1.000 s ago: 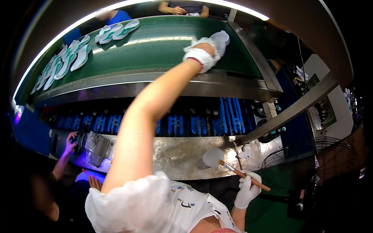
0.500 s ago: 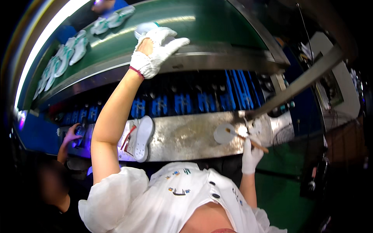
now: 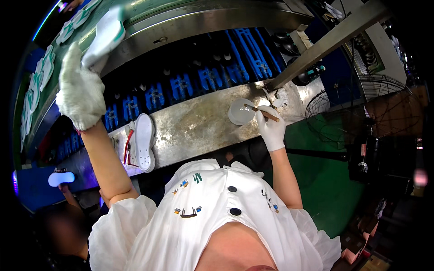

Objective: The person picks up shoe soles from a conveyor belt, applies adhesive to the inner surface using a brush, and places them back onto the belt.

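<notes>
My left hand (image 3: pixel 81 97), in a white knit glove, is raised at the edge of the green conveyor belt. It grips a white shoe sole (image 3: pixel 105 37) with a green edge, slightly blurred by motion. In my white-gloved right hand (image 3: pixel 272 128) is a slim brush (image 3: pixel 267 114) with a wooden handle. Its tip reaches over a round white container (image 3: pixel 241 111) on the metal bench (image 3: pixel 194 128). Farther left on that bench lies a white shoe (image 3: pixel 144 142) on its side, its sole facing me and something red beside it.
More white-and-green soles (image 3: pixel 43 70) line the belt (image 3: pixel 135 9) at far left. Blue racks (image 3: pixel 181 86) sit beneath it. A slanted metal bar (image 3: pixel 325 45) crosses at right, near a wire fan cage (image 3: pixel 361 99). At lower left, another person's hand holds a pale sole (image 3: pixel 61 179).
My left hand has come left and nearer from over the belt, with the sole now showing in it. The view has shifted; my right hand still holds the brush near the container.
</notes>
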